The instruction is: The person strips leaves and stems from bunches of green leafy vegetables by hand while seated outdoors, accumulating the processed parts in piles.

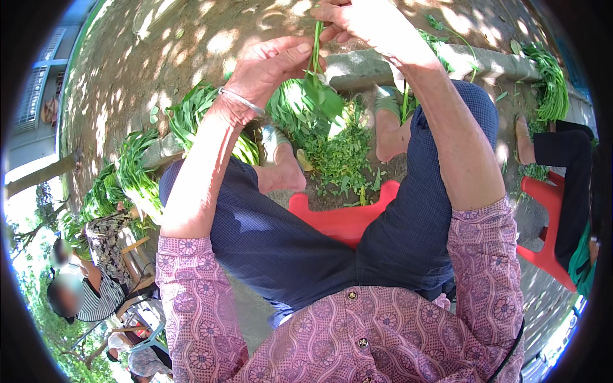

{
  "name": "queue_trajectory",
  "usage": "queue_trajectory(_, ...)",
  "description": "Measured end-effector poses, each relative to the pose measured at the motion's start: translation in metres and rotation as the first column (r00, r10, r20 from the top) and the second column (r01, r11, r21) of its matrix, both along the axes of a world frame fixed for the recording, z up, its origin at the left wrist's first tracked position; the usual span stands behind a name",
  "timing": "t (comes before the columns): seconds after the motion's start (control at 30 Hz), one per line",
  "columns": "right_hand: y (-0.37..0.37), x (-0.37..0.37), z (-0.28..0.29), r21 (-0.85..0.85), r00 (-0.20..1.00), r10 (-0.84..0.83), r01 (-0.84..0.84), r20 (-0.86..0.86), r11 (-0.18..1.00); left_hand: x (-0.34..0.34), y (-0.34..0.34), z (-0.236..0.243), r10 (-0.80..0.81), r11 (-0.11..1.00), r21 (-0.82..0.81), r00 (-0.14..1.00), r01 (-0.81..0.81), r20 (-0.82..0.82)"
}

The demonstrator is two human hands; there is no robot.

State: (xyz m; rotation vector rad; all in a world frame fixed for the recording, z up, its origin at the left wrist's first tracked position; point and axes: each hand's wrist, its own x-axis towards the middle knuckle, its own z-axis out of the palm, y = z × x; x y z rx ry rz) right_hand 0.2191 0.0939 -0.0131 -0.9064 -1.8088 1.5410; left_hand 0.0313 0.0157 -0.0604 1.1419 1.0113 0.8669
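Up at the top of the head view, my left hand [265, 67], with a silver bangle at its wrist, is closed with thumb and fingers around thin leafy green stems [316, 54]. The leaf end hangs down below that hand. My right hand [367, 25], bright in the sun, pinches the upper part of the same stems; some of its fingers are washed out by glare. Under both hands, between my feet, lies a heap of loose green leaves [338, 156]. A bunch of long-leaved greens [191, 115] rests left of my left forearm.
A stone curb [361, 69] runs past my feet. I sit with a red plastic stool [341, 220] between my knees. More bundles of greens lie to the left [137, 172] and far right [552, 83]. A person in dark trousers sits beside another red stool [546, 220]; others sit at lower left.
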Motion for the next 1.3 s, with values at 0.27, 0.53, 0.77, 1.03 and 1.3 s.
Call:
queue_trajectory(0.27,-0.010,-0.004,0.008,0.061,0.999,-0.007,0.005,0.040,0.998,-0.007,-0.004,0.004,0.120,0.993,-0.009,0.992,-0.121,-0.037)
queue_trajectory(0.53,-0.004,0.003,0.031,0.269,0.978,-0.181,0.147,0.105,0.952,-0.043,0.012,-0.093,0.550,0.779,-0.055,0.723,-0.625,-0.417)
queue_trajectory(0.77,-0.002,0.002,0.031,0.293,0.969,-0.150,0.089,0.195,0.952,-0.088,0.024,-0.188,0.238,0.889,0.137,0.184,-0.437,-0.954)
queue_trajectory(1.03,-0.001,0.033,0.052,0.250,0.987,0.024,-0.064,0.160,0.966,-0.098,0.067,-0.210,-0.051,0.991,-0.022,-0.212,-0.135,-0.976)
queue_trajectory(1.3,-0.004,0.041,0.045,0.366,0.985,-0.148,0.104,0.094,0.925,-0.086,0.051,-0.165,0.455,0.846,0.364,0.172,-0.389,-0.874)
